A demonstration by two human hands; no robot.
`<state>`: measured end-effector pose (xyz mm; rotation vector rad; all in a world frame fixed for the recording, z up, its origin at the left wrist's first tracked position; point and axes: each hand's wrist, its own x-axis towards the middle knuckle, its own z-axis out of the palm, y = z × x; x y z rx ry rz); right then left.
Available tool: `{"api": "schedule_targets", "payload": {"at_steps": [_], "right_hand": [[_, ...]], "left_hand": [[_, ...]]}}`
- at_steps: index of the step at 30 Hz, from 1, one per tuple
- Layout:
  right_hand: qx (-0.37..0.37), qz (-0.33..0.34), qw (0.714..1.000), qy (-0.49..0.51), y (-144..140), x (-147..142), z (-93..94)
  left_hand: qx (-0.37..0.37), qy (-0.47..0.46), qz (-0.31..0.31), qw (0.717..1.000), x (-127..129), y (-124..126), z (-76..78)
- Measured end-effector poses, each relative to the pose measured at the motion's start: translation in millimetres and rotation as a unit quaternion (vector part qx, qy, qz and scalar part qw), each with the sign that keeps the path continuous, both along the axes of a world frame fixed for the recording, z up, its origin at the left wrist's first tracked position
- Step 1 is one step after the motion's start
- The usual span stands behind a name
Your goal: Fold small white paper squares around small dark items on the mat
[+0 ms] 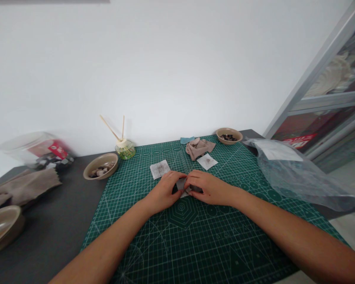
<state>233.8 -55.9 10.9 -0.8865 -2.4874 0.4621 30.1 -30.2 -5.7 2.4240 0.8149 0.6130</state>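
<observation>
Over the middle of the green cutting mat (136,221), my left hand (165,191) and my right hand (208,187) meet with fingertips pinched. Between them is a small pale sheet (181,184), paper or thin cloth, partly covered by the fingers. Whether something lies within the sheet, I cannot make out. Just beyond my left hand lies a white square sheet (159,169) with grey smudges. A second smudged square (207,161) rests past my right hand, beside a crumpled beige cloth (198,148).
A bowl of dark pieces (229,136) stands back right, another bowl (100,166) at left, a third bowl (2,228) near left. A reed diffuser (125,149) is by the wall. Clear plastic bag (296,177) lies right; grey-brown cloth (32,185) and plastic tub (38,148) left.
</observation>
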Motion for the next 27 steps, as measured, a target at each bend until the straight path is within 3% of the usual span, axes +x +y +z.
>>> {"api": "schedule_targets", "payload": {"at_steps": [11, 21, 27], "right_hand": [[0.01, -0.06, 0.998, -0.003, 5.6, 3.0, -4.3], [-0.002, -0.014, 1.0, -0.007, 1.9, 1.5, -1.1], [0.003, -0.035, 0.999, -0.002, 2.8, 1.6, -1.4]], "left_hand": [[-0.005, 0.003, 0.006, 1.0, 0.3, 0.0, -0.6], [-0.007, 0.003, -0.001, 1.0, 0.5, 0.1, 0.9], [-0.015, 0.005, 0.005, 1.0, 0.7, -0.5, 1.9]]}}
